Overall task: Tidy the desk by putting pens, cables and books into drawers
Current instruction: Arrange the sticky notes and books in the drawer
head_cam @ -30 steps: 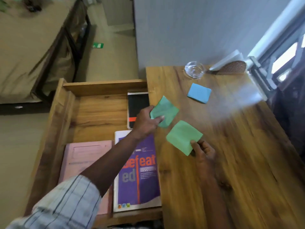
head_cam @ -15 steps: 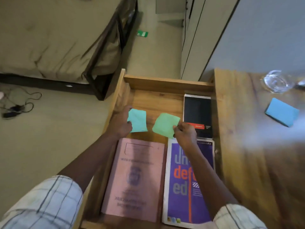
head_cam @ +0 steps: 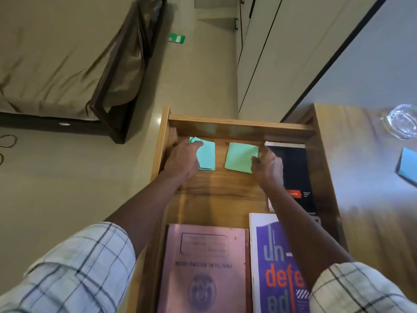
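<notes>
One teal pad (head_cam: 207, 157), left hand (head_cam: 182, 161); green pad (head_cam: 239, 157), right hand (head_cam: 268, 166); near drawer (head_cam: 239, 130) back

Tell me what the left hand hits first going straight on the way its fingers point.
Likely the drawer's far wall, right beyond the teal note pad the left hand grips. The right hand pinches the green note pad alongside, out of that line. Depth is unclear.

**Covered, cropped, blurred**

The left hand (head_cam: 180, 161) covers the teal pad's (head_cam: 207, 157) left side. The right hand (head_cam: 268, 169) hides the green pad's (head_cam: 239, 157) near right corner and part of the black notebook (head_cam: 296, 170), whose label print is unreadable. The bottom edge crops the pink book (head_cam: 203, 269) and purple book (head_cam: 274, 272). The right edge cuts the blurred blue pad (head_cam: 408, 168) and glass dish (head_cam: 402, 120).
</notes>
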